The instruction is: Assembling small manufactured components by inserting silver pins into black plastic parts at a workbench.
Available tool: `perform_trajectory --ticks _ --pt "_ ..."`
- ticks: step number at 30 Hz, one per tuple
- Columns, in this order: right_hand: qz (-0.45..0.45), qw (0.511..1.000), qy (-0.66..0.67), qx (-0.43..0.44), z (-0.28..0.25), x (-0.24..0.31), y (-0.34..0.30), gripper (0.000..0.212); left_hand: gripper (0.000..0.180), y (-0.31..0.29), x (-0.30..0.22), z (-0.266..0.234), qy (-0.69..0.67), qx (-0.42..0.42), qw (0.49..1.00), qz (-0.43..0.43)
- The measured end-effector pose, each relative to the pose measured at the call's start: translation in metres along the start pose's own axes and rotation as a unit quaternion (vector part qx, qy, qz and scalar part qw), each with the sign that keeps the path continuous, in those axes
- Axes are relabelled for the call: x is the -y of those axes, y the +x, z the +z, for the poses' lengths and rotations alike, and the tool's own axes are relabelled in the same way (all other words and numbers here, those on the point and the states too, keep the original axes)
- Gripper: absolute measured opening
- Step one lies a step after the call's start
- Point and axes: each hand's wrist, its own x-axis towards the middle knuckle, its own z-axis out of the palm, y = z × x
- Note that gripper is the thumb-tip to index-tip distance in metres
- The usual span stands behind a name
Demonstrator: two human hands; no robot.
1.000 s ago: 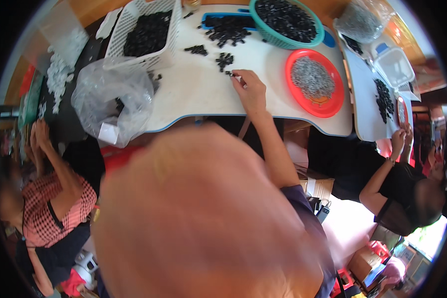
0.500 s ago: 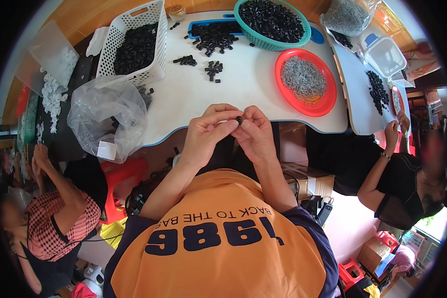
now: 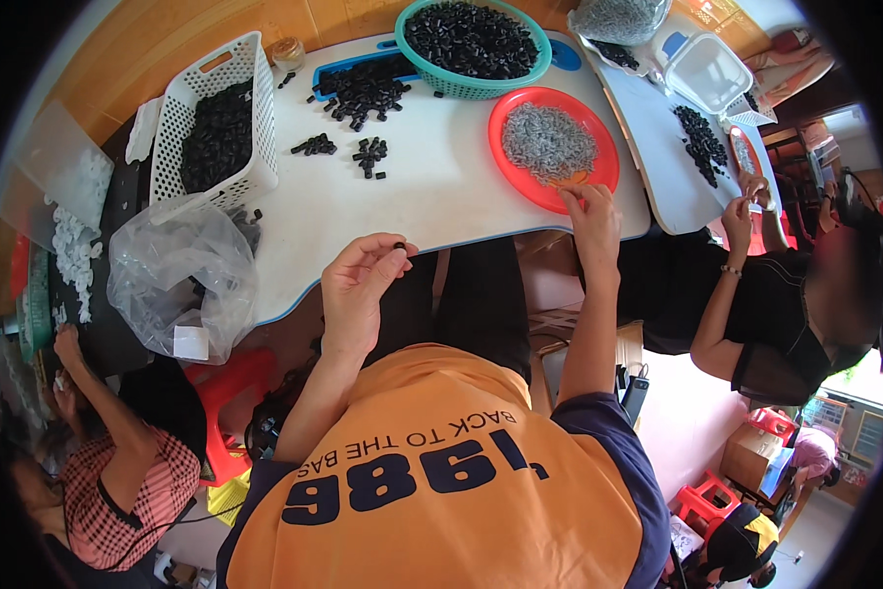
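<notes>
Left hand (image 3: pixel 359 282) pinches small black cylindrical piece (image 3: pixel 400 246) between thumb and fingers, by near edge of white table (image 3: pixel 441 191). Right hand (image 3: pixel 596 226) at near rim of red round plastic plate (image 3: pixel 608 157), above small grey pieces (image 3: pixel 547 143); cannot tell whether fingers grip any. Farther left, loose black pieces (image 3: pixel 370 154). Far side, green round plastic basket (image 3: pixel 471 86).

Workshop; worktables (image 3: pixel 431 196) with baskets (image 3: pixel 266 147) of small black parts (image 3: pixel 471 39); co-workers (image 3: pixel 770 304) alongside
</notes>
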Motion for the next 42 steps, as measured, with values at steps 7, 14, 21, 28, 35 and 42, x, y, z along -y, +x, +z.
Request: perform_trajectory --ticks 7,14,21,28,35,42 --pt "-0.098 0.995 -0.011 0.032 0.034 -0.024 0.020 0.013 0.017 -0.005 0.002 0.001 0.022 0.012 1.000 -0.014" --pt "-0.098 0.991 -0.039 0.077 0.041 -0.021 0.031 0.013 0.017 -0.005 0.004 -0.008 0.033 -0.017 0.999 -0.021" --pt "-0.125 0.985 -0.035 0.110 0.040 -0.018 0.038 0.013 0.017 -0.005 0.005 -0.012 0.024 -0.017 0.999 -0.025" --pt "-0.127 0.988 -0.028 0.088 0.042 -0.021 0.037 0.012 0.017 -0.006 0.005 -0.018 0.025 -0.028 0.999 -0.024" --pt "-0.137 0.985 -0.006 0.104 0.047 -0.018 0.040 0.012 0.017 -0.006 0.006 -0.017 0.027 -0.032 0.999 -0.025" --pt "-0.153 0.981 -0.005 0.122 0.049 -0.015 0.045 0.012 0.017 -0.006 0.007 -0.018 0.026 -0.036 0.999 -0.029"
